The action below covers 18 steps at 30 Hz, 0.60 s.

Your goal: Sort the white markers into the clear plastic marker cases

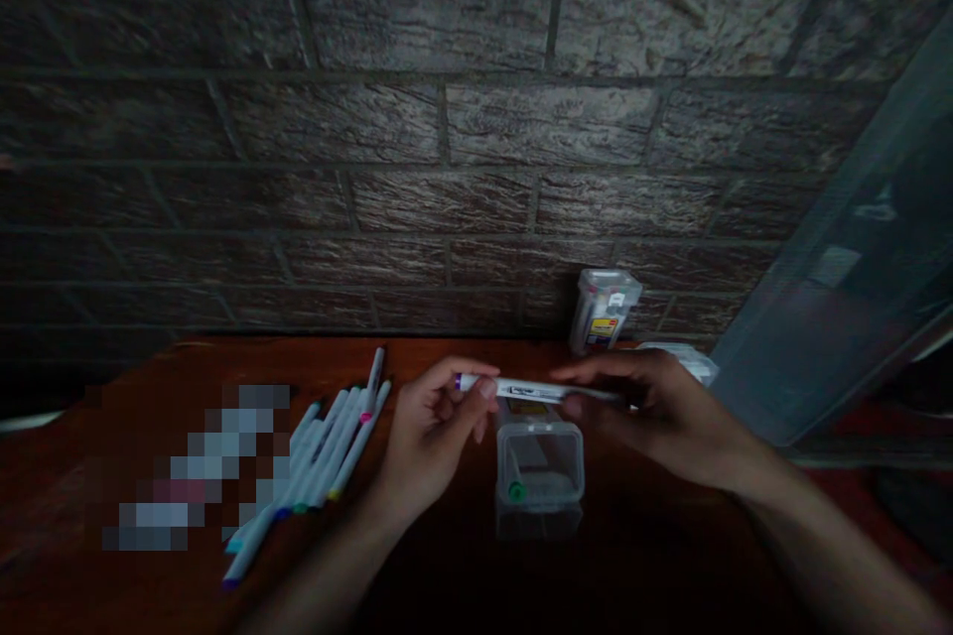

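A white marker (528, 390) with a purple end and dark print lies level between my two hands. My left hand (439, 422) is closed on it, pinching it near the purple end with thumb and fingers. Around its other end are the thumb and fingers of my right hand (655, 407), slightly blurred. Just below stands a clear plastic box (540, 516) with a green-tipped marker (516, 476) inside. To the left, several white markers (328, 446) with coloured ends lie in a loose row.
A clear container (605, 313) with a yellow label stands by the brick wall (498, 124). Beside it is another clear plastic piece (689, 359), partly behind my right hand. A pixelated patch hides part of the wooden table (201, 362). A grey translucent panel (826, 268) leans at right.
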Tool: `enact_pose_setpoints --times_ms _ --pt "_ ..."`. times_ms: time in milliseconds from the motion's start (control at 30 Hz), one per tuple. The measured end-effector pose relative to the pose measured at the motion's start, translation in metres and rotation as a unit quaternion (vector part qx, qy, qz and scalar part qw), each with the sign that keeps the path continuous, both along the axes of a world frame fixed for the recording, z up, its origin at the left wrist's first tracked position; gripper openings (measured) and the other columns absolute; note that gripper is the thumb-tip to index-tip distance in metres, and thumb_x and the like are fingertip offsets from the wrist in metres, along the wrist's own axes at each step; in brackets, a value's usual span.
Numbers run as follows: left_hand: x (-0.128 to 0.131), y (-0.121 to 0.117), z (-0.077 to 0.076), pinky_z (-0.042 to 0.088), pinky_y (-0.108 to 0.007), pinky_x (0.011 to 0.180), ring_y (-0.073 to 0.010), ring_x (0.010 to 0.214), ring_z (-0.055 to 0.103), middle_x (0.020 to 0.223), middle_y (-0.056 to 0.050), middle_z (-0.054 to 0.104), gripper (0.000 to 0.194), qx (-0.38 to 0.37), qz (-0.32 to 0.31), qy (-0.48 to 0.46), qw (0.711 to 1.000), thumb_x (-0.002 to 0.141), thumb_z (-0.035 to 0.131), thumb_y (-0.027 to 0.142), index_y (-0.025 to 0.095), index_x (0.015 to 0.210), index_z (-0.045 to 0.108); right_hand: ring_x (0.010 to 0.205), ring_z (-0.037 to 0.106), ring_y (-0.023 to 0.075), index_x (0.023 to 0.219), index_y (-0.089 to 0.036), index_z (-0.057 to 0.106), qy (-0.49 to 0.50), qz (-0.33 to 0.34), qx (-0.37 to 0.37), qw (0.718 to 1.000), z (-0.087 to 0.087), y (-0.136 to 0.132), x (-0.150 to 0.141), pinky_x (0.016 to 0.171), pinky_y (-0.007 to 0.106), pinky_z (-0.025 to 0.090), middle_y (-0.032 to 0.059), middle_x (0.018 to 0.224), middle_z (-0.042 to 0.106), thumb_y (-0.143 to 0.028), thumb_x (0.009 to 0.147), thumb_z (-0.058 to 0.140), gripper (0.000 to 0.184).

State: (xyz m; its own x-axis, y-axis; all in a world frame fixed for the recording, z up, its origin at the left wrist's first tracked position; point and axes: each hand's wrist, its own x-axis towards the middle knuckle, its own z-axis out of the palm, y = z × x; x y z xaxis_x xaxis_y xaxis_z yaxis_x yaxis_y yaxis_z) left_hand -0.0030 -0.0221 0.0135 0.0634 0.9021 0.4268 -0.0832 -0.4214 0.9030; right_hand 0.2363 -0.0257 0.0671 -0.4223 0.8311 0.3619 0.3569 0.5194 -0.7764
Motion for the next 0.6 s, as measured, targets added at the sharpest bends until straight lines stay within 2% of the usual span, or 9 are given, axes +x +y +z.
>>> enact_pose_setpoints --times_ms 67,133,200,267,400,600 --pt "0.001 0.003 -0.002 0.048 -0.023 0.047 -0.0118 0.048 0.059 0.065 -0.001 0.071 0.021 -0.024 -0.012 -0.023 0.999 0.092 0.075 0.038 0.017 0.097 0.075 0.065 0.069 0.0159 0.106 -0.025 0.084 0.069 -0.054 -0.011 0.996 -0.012 0.001 0.01 0.056 0.025 0.052 0.005 0.087 0.081 -0.034 0.09 0.08 0.019" --pt "0.003 0.005 -0.005 0.049 -0.023 0.048 -0.0115 0.048 0.06 0.069 -0.002 0.074 0.021 -0.04 -0.03 -0.039 0.998 0.091 0.077 0.036 0.017 0.098 0.075 0.052 0.059 0.0123 0.105 -0.024 0.084 0.152 -0.059 -0.046 0.986 -0.025 0.002 0.016 0.047 0.023 0.046 0.0019 0.07 0.074 -0.037 0.09 0.08 0.02" --pt "0.004 0.006 -0.009 0.051 -0.023 0.049 -0.0111 0.049 0.062 0.073 -0.003 0.076 0.019 -0.05 -0.044 -0.057 0.996 0.091 0.077 0.035 0.017 0.099 0.076 0.054 0.059 0.0125 0.105 -0.024 0.084 0.222 -0.038 -0.064 0.972 -0.037 0.004 0.017 0.048 0.023 0.046 0.001 0.066 0.071 -0.038 0.09 0.079 0.021" --pt "0.003 0.007 -0.013 0.051 -0.023 0.05 -0.0109 0.051 0.062 0.077 -0.003 0.077 0.018 -0.052 -0.052 -0.074 0.994 0.093 0.077 0.034 0.018 0.1 0.078 0.058 0.061 0.0136 0.104 -0.025 0.084 0.256 -0.016 -0.077 0.963 -0.045 0.005 0.015 0.049 0.024 0.047 0.0024 0.071 0.073 -0.037 0.089 0.081 0.02" --pt "-0.002 0.007 -0.016 0.052 -0.023 0.051 -0.011 0.053 0.063 0.079 -0.004 0.078 0.017 -0.061 -0.055 -0.077 0.994 0.095 0.075 0.034 0.021 0.104 0.08 0.056 0.06 0.0118 0.105 -0.028 0.085 0.282 -0.004 -0.07 0.957 -0.051 0.004 0.01 0.049 0.023 0.047 0.001 0.072 0.074 -0.031 0.089 0.079 0.017" --pt "-0.006 0.006 -0.018 0.052 -0.021 0.053 -0.0097 0.054 0.062 0.08 -0.001 0.078 0.015 -0.048 -0.038 -0.044 0.997 0.093 0.078 0.03 0.025 0.107 0.08 0.052 0.057 0.0102 0.098 -0.029 0.085 0.256 -0.041 -0.044 0.965 -0.049 0.003 0.007 0.047 0.023 0.043 -0.0016 0.07 0.074 -0.019 0.083 0.08 0.018"
